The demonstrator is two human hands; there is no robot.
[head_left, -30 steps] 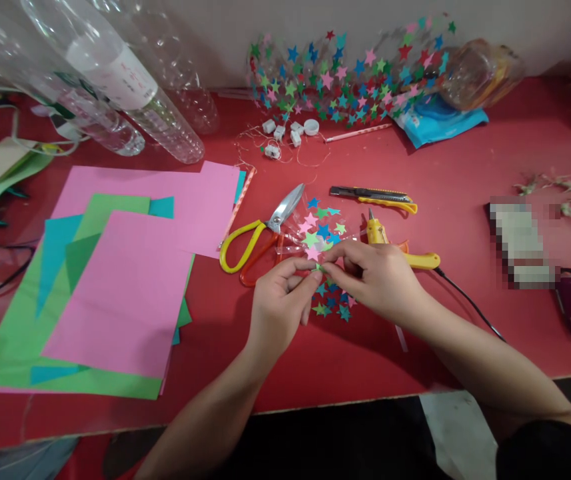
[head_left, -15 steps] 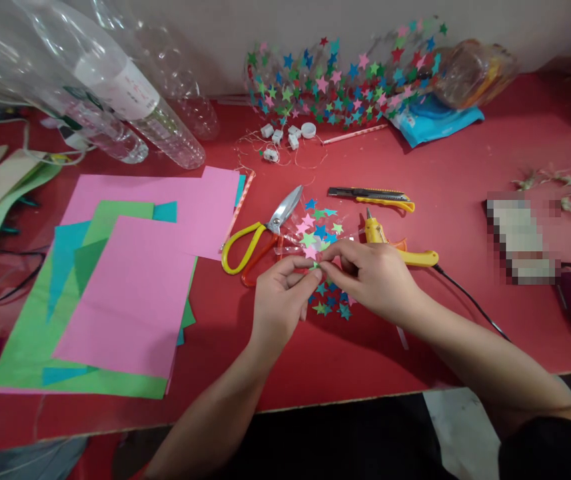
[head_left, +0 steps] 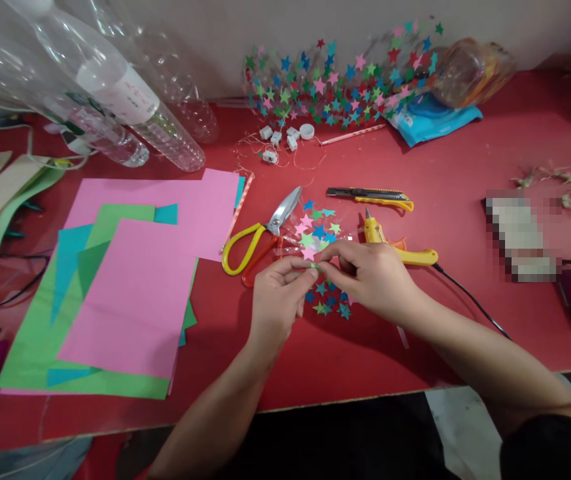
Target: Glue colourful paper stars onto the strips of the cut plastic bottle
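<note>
My left hand (head_left: 280,297) pinches a small green paper star (head_left: 314,266), mostly covered by the fingers. The thumb and forefinger of my right hand (head_left: 378,275) close on the same piece from the other side. Just beyond the fingertips, pink, blue and green stars (head_left: 318,232) lie on clear plastic. More loose stars (head_left: 331,301) are spread beneath my hands. Scissors (head_left: 248,248) with yellow and orange handles lie beside my left hand. A yellow glue gun (head_left: 374,231) rests behind my right hand, partly hidden by it. Beyond it is a yellow box cutter (head_left: 372,196).
Coloured paper sheets (head_left: 130,293) are stacked at left, with clear plastic bottles (head_left: 130,93) behind. A star-covered clear bottle (head_left: 340,87) lies along the wall. White light-string boxes (head_left: 276,137), a blue packet (head_left: 428,123) and a blurred-out object (head_left: 522,237) are on the red table.
The view shifts slightly. Both hands stay together at the same spot, with only a small shift of the fingers around the green star.
</note>
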